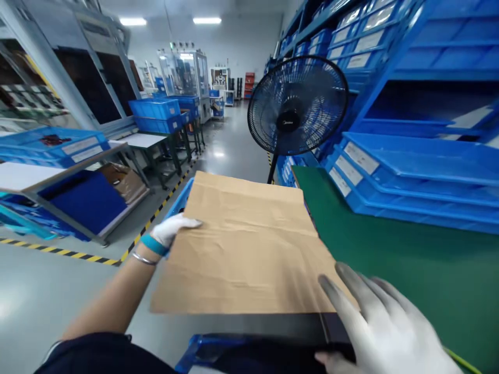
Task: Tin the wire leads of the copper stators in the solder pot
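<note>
A flat, creased brown cardboard sheet spans the middle of the view. My left hand, in a white glove, grips its left edge with the thumb on top and the other fingers hidden beneath. At the lower right, my right hand wears a white glove with greyish fingertips. Its fingers are stretched out and slightly blurred, by the sheet's right front corner; whether they touch it I cannot tell. Part of a blue bin shows behind the sheet's left edge. Below the sheet, another blue plastic edge is partly visible.
A black fan stands ahead. On the right, stacked blue trays rest on a green-topped table, beside a blue shelf rack. To the left, a workbench bears a blue bin. Yellow-black tape marks the floor.
</note>
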Demonstrator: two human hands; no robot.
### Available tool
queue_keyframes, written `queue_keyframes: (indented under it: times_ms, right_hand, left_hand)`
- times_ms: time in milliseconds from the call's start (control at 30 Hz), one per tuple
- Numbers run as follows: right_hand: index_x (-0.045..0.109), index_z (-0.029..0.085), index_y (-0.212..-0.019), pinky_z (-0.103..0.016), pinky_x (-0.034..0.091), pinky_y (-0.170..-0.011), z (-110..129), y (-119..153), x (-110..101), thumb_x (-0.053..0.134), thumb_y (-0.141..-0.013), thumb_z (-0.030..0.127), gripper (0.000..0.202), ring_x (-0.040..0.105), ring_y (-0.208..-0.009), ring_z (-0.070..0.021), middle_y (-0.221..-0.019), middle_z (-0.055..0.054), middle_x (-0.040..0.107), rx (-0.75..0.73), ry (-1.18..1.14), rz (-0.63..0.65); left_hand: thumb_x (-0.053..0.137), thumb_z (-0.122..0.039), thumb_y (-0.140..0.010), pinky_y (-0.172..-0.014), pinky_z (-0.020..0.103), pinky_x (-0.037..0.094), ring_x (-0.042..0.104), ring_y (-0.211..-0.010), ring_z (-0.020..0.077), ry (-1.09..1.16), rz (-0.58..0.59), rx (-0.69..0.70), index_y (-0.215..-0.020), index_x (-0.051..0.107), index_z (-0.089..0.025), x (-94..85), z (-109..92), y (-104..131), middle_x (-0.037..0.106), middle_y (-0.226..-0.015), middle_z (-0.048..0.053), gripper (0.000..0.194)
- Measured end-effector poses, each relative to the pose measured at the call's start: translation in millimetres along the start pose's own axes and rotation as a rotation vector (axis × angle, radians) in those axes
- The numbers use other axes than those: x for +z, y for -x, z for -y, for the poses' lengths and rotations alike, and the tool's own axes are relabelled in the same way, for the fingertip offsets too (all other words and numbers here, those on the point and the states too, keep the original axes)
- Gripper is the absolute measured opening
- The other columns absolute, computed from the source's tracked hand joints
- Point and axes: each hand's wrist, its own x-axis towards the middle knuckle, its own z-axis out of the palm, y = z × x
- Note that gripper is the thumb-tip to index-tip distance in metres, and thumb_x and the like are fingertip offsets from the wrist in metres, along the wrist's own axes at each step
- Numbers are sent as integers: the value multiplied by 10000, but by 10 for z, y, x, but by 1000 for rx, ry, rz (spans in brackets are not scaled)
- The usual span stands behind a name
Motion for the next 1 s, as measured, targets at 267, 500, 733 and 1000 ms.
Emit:
queue_keyframes:
  times_ms: [267,500,733,1000]
  right_hand:
    - [492,127,-1400,-506,377,-1108,-282,-6,971,838,-707,366,810,425,-1328,-355,-1421,-184,483,296,-223,550]
    - [503,142,-1391,-486,382,-1104,-338,-137,1132,800,-810,319,676,408,-1329,-329,-1427,-147,482,394,-261,619]
    - [521,101,-1325,-514,436,-1029,-395,-105,1077,769,-828,321,598,470,-1240,-348,-1342,-174,531,374,-219,600]
    - [511,78,-1330,-562,318,-1131,-372,10,1174,785,-829,373,642,420,-1292,-369,-1385,-205,493,501,-259,498]
  left_hand:
    - [881,-415,-472,-641,380,608,724,-712,311,-288,-20,-252,-733,714,-157,-786,-133,-473,765,-777,121,403]
    - [638,-760,-611,-681,506,585,713,-828,431,-1291,-303,-142,-769,677,-210,-633,-352,-815,737,-759,150,574]
    - [498,-666,-809,-1157,522,312,308,-1459,399,-1715,-91,605,-1513,358,-57,580,-203,-1468,289,-1594,236,941]
    - [385,-572,-897,-1165,527,263,282,-1475,361,-1843,178,706,-1519,382,-123,962,88,-2103,315,-1597,186,767]
